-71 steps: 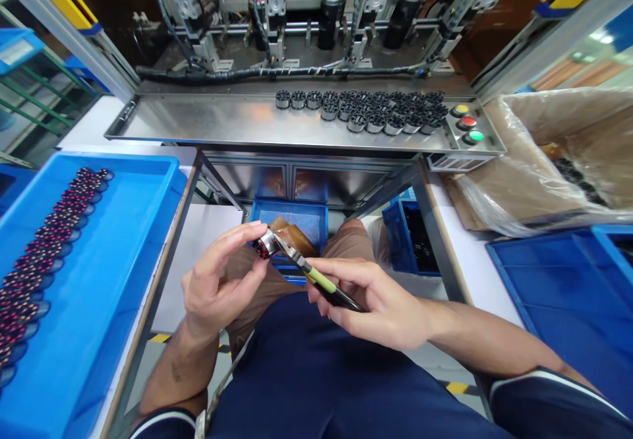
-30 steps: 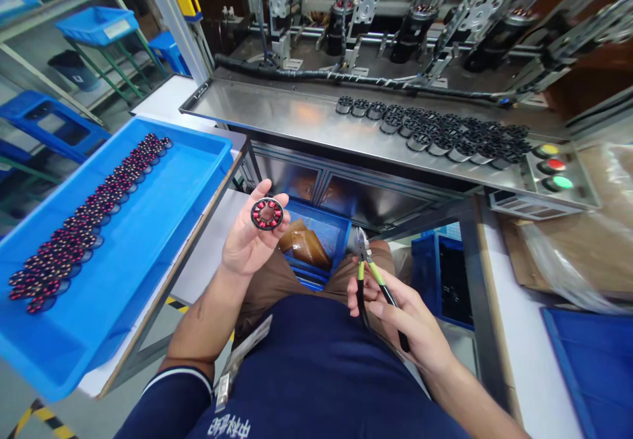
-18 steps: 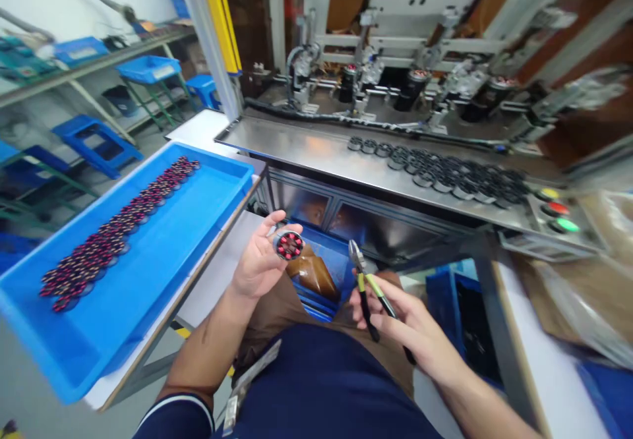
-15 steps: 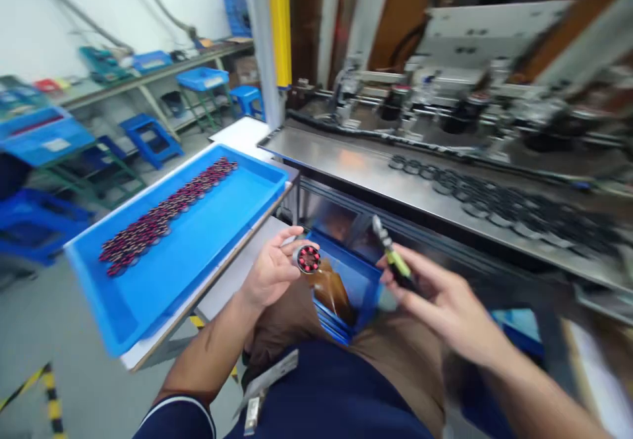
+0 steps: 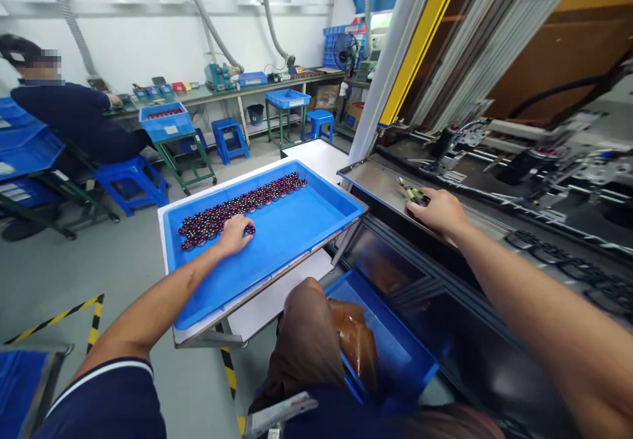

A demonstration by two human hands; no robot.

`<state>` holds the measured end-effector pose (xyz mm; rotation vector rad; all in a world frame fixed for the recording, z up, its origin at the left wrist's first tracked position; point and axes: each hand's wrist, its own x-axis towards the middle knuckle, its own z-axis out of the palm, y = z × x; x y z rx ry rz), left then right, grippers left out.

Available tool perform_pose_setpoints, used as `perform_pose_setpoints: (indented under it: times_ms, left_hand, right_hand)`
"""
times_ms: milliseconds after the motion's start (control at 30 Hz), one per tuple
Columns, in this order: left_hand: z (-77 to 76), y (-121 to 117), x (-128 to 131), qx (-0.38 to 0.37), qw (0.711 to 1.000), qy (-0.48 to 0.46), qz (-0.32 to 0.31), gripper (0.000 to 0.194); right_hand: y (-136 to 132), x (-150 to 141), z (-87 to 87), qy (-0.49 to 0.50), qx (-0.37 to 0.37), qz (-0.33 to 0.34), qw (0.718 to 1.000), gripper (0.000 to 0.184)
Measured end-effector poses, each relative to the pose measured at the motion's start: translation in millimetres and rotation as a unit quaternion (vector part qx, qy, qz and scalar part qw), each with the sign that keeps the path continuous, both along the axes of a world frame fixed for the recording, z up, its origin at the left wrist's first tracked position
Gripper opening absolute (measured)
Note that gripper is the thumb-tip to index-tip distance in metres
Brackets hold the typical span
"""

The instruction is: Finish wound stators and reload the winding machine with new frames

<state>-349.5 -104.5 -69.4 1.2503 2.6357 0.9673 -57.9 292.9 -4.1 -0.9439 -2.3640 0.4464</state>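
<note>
Ring [image 5: 250,229] is inside the blue tray [image 5: 281,249], near side of the block of other rings [image 5: 247,202], toward its left end. Left hand [image 5: 234,233] has it pinched, thumb to the near side, fingers curled over the far side; gap about the ring's own width. Can't tell if the ring is touching the tray floor. For this step I'd hold by the outer rim only, off the red windings, keep the ring level and lower it square. Let go straight up so the knuckles don't catch the other rings, which look close enough to get knocked. Right hand [image 5: 440,209] is wrapped round the pliers [image 5: 411,193], tips pointing far-left, above the steel ledge [image 5: 378,178]; contact with the ledge unclear. I'd keep those tips well away from any winding, and eyes on the ring side. Tray sits on the bench [image 5: 184,337], left of the ledge. Black cores [image 5: 531,248] on the ledge at right, blurred. Low and near: blue bin [image 5: 398,350] with a brown bag [image 5: 355,337] in it. Far left, a co-worker [image 5: 64,116] seated at another bench [image 5: 198,93].
</note>
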Motion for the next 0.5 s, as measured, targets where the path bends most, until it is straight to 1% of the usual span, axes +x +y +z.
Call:
perform_pose_setpoints:
  times_ms: [67, 100, 133, 167, 200, 233, 267, 300, 333, 367, 400, 433, 467, 500]
  left_hand:
    - [-10.6, 6, -12, -0.022, 0.999, 0.026, 0.016, 0.008]
    - [-15.7, 7, -17, -0.031, 0.998, 0.038, 0.028, 0.006]
    - [-20.8, 8, -19, -0.037, 0.997, 0.049, 0.043, 0.005]
    - [-25.9, 8, -21, -0.043, 0.996, 0.06, 0.059, 0.007]
    - [-31.0, 7, -21, -0.05, 0.994, 0.069, 0.07, 0.01]
    - [-36.4, 7, -19, -0.059, 0.992, 0.077, 0.075, 0.014]
    - [-42.0, 6, -15, -0.071, 0.992, 0.081, 0.07, 0.017]
    - [-47.8, 6, -11, -0.084, 0.991, 0.083, 0.057, 0.02]
    - [-53.6, 6, -5, -0.098, 0.991, 0.083, 0.04, 0.023]
    - [-59.1, 6, 0, -0.111, 0.99, 0.084, 0.026, 0.026]
    - [-64.2, 6, 4, -0.123, 0.989, 0.086, 0.019, 0.03]
    - [-68.5, 7, 7, -0.132, 0.987, 0.09, 0.021, 0.034]
    - [-71.7, 7, 9, -0.14, 0.985, 0.096, 0.03, 0.038]
    - [-73.5, 7, 10, -0.146, 0.983, 0.102, 0.044, 0.041]
  right_hand:
    - [-15, 2, 2.9, 0.048, 0.025, 0.018, 0.998, 0.027]
    - [-27, 8, 0.6, 0.082, 0.048, 0.027, 0.995, 0.023]
    - [-43, 16, -6.0, 0.123, 0.076, 0.034, 0.989, 0.02]
    - [-62, 27, -17.8, 0.15, 0.094, 0.03, 0.984, 0.018]
    - [-83, 40, -35.4, 0.153, 0.092, 0.023, 0.984, 0.02]
    - [-107, 55, -58.5, 0.152, 0.078, 0.013, 0.985, 0.025]
    - [-131, 69, -86.3, 0.137, 0.025, 0.009, 0.99, 0.031]
    - [-155, 83, -117.3, 0.1, -0.074, -0.003, 0.992, 0.036]
    - [-178, 95, -149.7, 0.033, -0.205, -0.015, 0.978, 0.041]
    - [-198, 104, -181.3, -0.048, -0.337, -0.024, 0.94, 0.047]
    - [-215, 110, -210.2, -0.097, -0.401, -0.02, 0.911, 0.052]
    - [-229, 113, -234.7, -0.131, -0.44, -0.012, 0.888, 0.056]
    - [-239, 115, -253.5, -0.164, -0.474, 0.001, 0.865, 0.058]
    - [-246, 114, -266.1, -0.191, -0.5, 0.021, 0.844, 0.058]
